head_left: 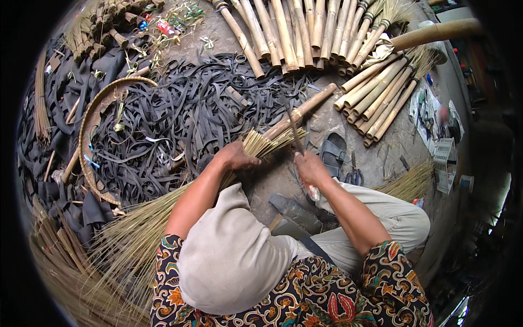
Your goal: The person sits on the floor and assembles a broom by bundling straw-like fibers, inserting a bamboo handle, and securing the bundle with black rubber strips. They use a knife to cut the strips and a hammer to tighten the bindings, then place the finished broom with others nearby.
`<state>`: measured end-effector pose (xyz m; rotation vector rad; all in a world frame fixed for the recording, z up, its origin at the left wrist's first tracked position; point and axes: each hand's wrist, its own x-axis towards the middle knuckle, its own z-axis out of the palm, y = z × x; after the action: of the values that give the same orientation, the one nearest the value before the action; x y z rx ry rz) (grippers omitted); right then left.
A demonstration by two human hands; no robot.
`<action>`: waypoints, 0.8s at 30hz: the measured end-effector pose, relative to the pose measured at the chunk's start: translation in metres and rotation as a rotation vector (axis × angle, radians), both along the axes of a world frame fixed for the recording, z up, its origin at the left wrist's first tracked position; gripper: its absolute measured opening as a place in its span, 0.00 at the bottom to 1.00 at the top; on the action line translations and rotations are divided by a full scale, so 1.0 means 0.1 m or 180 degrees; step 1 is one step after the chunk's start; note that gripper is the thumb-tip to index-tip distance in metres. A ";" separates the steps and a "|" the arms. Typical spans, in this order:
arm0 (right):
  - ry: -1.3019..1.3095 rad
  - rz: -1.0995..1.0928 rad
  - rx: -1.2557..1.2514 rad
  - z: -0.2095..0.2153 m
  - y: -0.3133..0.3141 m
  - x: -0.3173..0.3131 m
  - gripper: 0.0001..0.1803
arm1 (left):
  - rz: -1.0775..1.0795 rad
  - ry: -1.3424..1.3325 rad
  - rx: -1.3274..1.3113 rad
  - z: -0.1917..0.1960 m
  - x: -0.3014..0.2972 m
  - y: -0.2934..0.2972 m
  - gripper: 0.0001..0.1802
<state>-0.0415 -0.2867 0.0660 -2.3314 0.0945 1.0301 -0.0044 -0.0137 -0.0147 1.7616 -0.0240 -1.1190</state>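
Note:
My left hand (238,156) is closed round a thick bundle of dry straw stalks (266,143), near its cut ends. The bundle's long, thin tips (141,234) fan out under my left forearm toward the lower left. In my right hand (311,170) is a knife, its narrow dark blade (296,131) pointing away from me beside the stalk ends. Whether the blade touches the stalks, I cannot tell. Just beyond the bundle, a bamboo pole (315,103) lies slanting on the ground, with the blade crossing in front of it.
Dark rubber strips (212,103) lie heaped at the left, with a curved woven rim (83,136) among them. Bamboo handles (297,38) are stacked at the back, and more (381,98) lie at the right. A dark sandal (333,151) sits past my right hand, near a white plastic basket (444,163).

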 end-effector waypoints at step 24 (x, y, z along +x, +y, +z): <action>-0.0358 0.0913 -0.0481 0.16 -0.30 0.37 0.17 | -0.0240 -0.0317 0.0693 0.05 -0.06 0.02 0.33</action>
<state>-0.0046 -0.3165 0.0821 -2.5889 -0.2195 1.0544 -0.0105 -0.0120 -0.0099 2.0242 -0.0301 -1.1207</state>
